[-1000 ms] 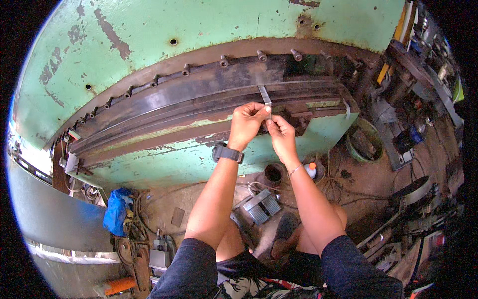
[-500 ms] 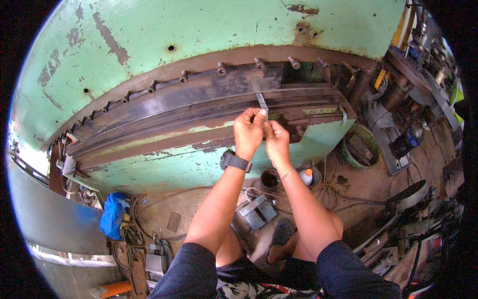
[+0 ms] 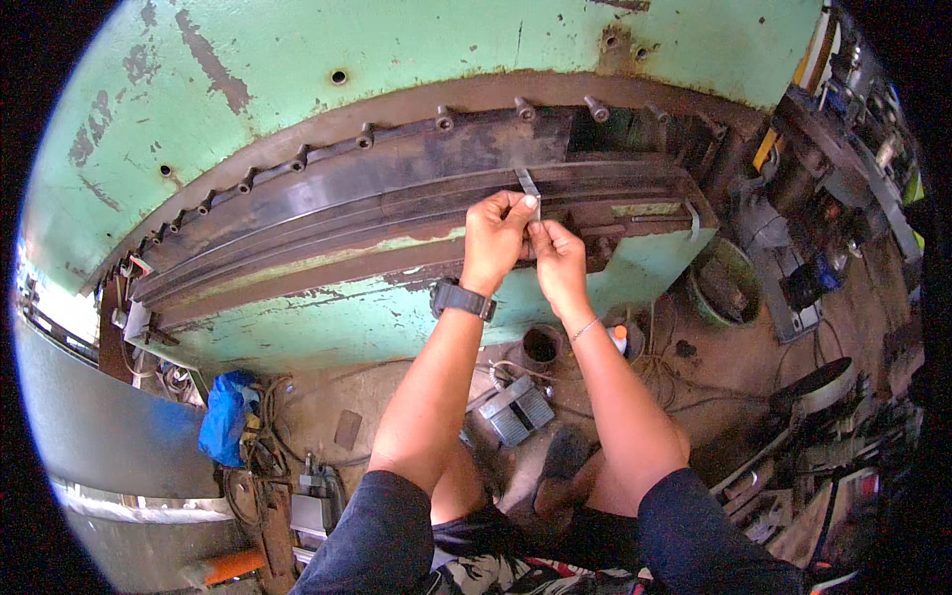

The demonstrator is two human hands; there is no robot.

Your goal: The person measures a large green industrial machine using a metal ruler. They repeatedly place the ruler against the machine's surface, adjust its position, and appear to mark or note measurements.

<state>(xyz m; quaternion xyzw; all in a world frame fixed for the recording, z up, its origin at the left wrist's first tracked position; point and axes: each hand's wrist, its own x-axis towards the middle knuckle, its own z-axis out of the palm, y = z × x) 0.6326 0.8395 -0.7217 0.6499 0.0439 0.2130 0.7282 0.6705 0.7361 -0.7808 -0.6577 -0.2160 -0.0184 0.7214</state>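
Observation:
A narrow flat metal strip (image 3: 528, 183) points away from me, its far end at the gap between the dark upper blade (image 3: 416, 167) and the long lower die (image 3: 327, 233) of a green press brake (image 3: 397, 322). My left hand (image 3: 492, 243), a dark watch at its wrist, pinches the strip between thumb and fingers. Just right of it and a little nearer to me, my right hand (image 3: 561, 266) is closed at the strip's near end. The fingers cover that end.
A row of bolts (image 3: 444, 119) runs above the blade. Below on the floor are a foot pedal (image 3: 514, 411), a dark round can (image 3: 540, 345), an orange-capped bottle (image 3: 620, 338) and cables. A green bucket (image 3: 728, 283) stands right, a blue cloth-like bundle (image 3: 227, 421) left.
Both hands and the strip sit slightly higher in the picture. The view has shifted a little, and my right forearm now covers more of the bottle.

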